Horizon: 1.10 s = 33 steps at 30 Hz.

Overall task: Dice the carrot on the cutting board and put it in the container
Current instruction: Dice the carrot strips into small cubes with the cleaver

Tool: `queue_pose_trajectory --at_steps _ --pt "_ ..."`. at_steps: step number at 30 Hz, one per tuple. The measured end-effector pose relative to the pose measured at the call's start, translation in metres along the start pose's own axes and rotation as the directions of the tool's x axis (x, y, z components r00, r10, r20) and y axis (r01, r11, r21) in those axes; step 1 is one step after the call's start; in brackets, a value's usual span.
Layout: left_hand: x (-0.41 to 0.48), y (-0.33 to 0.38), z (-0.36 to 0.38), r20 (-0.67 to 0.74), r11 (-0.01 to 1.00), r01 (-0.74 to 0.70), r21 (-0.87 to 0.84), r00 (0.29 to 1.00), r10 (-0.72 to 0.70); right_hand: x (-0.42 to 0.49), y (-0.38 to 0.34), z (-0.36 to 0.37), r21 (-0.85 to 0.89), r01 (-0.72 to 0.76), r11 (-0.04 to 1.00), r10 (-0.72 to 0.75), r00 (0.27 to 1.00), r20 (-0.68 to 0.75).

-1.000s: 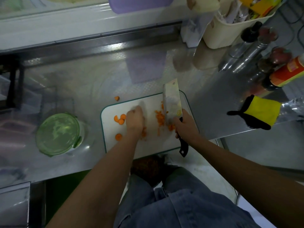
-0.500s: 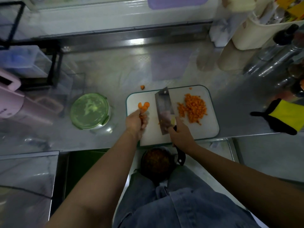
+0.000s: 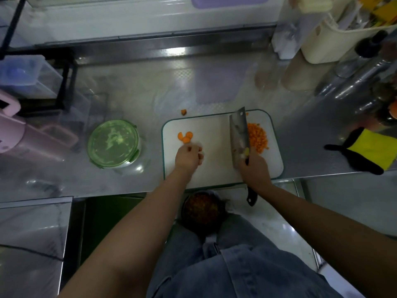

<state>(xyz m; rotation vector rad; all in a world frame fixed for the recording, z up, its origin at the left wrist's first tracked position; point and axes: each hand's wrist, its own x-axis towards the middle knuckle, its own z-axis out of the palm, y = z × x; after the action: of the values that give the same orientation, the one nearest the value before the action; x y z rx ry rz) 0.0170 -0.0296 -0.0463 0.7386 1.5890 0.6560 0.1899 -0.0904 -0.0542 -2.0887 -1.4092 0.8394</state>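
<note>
Left hand point(image 3: 189, 157) hovers over the board with its fingers loosely curled and no carrot visible in them. A half second ago it was lifting a few rounds, and those now lie flat at its 12 o'clock. Right hand point(image 3: 254, 168) is wrapped round the handle of the broad steel cleaver point(image 3: 239, 136), which has shifted from mid-board to the 3 o'clock side.

Beneath everything, the shiny stainless steel counter point(image 3: 129, 93) is hard and slick, so stray bits will likely skid on it. On it lies the white rectangular plastic cutting board with a teal rim point(image 3: 214, 166), smooth with rounded corners. At the board's 9 o'clock, well apart, stands the round container with a translucent green clip-on lid point(image 3: 113, 144); the lid is on, so it must come off before anything goes in.

The blade's flat stands just beside the heap of small orange carrot cubes point(image 3: 257, 137) at 3 o'clock, gathered from a looser scatter a second ago. I judge that batch finished. The orange carrot rounds point(image 3: 185, 137), thin overlapping discs at 10 o'clock on the board, are probably next to dice. One small orange chunk point(image 3: 183, 112) sits off the board at 11 o'clock.
</note>
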Motion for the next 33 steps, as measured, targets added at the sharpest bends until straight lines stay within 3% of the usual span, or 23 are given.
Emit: queue_pose_trajectory --at_steps 2,4,6,9,15,18,23,27,33 --pt "0.005 0.001 0.005 0.017 0.958 -0.113 0.264 0.993 0.113 0.008 0.004 -0.006 0.008 0.001 1.000 -0.001 1.000 0.000" --pt "0.007 0.003 0.008 0.055 0.817 -0.195 0.543 0.979 0.197 0.009 0.001 -0.008 0.018 0.047 0.999 -0.047 0.998 0.035" --pt "0.006 0.007 0.011 0.098 0.681 -0.252 0.687 0.961 0.257 0.006 -0.003 -0.005 0.035 0.115 0.993 -0.118 0.988 0.103" --pt "0.005 0.010 0.017 0.162 0.558 -0.323 0.764 0.934 0.319 0.002 -0.002 0.000 0.016 0.170 0.985 -0.170 0.969 0.178" --pt "0.017 0.008 0.032 0.345 0.310 -0.468 0.828 0.860 0.376 0.020 0.013 -0.019 -0.023 0.012 1.000 -0.012 1.000 0.013" --pt "0.022 0.006 0.039 0.370 0.211 -0.477 0.853 0.839 0.399 0.026 0.011 -0.024 -0.038 0.024 0.999 -0.023 0.999 0.036" --pt "0.024 0.004 0.037 0.402 0.198 -0.531 0.824 0.793 0.458 0.028 -0.001 -0.016 0.021 0.086 0.996 -0.087 0.990 0.111" --pt "0.024 0.003 0.024 0.444 0.119 -0.577 0.808 0.730 0.520 0.033 -0.002 -0.011 -0.045 0.086 0.995 -0.081 0.991 0.109" --pt "0.022 0.001 0.007 0.365 0.238 -0.549 0.801 0.763 0.533 0.035 0.003 -0.008 -0.063 0.100 0.993 -0.093 0.989 0.114"
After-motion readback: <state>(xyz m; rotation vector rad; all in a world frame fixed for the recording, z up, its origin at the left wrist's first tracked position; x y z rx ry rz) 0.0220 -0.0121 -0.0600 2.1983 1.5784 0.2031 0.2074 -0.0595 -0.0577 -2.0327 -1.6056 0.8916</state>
